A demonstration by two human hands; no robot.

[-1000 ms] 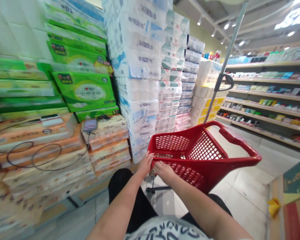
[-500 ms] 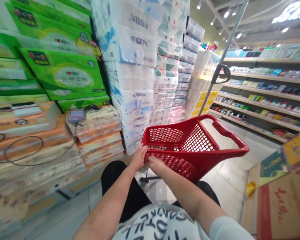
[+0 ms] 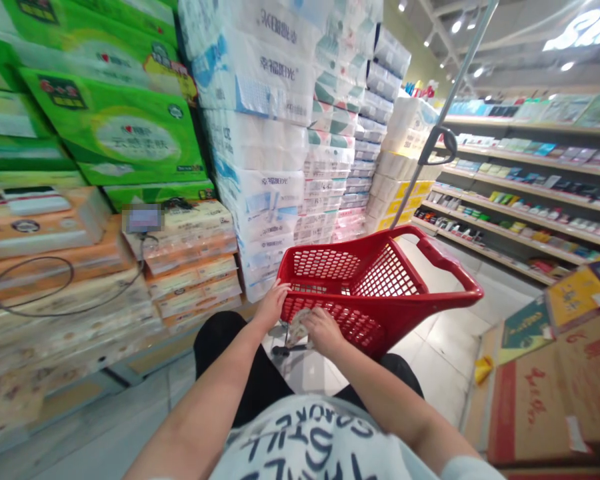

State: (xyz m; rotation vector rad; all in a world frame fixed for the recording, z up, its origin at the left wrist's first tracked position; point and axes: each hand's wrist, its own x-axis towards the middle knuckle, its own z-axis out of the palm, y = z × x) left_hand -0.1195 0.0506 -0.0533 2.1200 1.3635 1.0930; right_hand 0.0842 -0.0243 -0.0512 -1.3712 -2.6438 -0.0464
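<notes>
A red plastic mesh shopping basket (image 3: 370, 280) stands on a wheeled frame right in front of me, with a tall grey pole (image 3: 447, 110) rising behind it. My left hand (image 3: 271, 305) grips the near rim at the basket's left corner. My right hand (image 3: 323, 332) rests over the same rim further along, its fingers against a small patterned packet (image 3: 299, 327). The packet is partly hidden by those fingers, and I cannot tell what it is. The basket's inside looks bare.
Wrapped tissue packs (image 3: 260, 100) stand in tall stacks close on the left. Goods shelves (image 3: 520, 193) run along the right. Cardboard boxes (image 3: 545, 393) sit at lower right, a yellow scrap (image 3: 483, 369) lies by them, and tiled floor (image 3: 440, 367) runs between.
The basket and stacks have shifted left in view, and more cardboard boxes show at lower right. The small packet now shows more plainly between my hands.
</notes>
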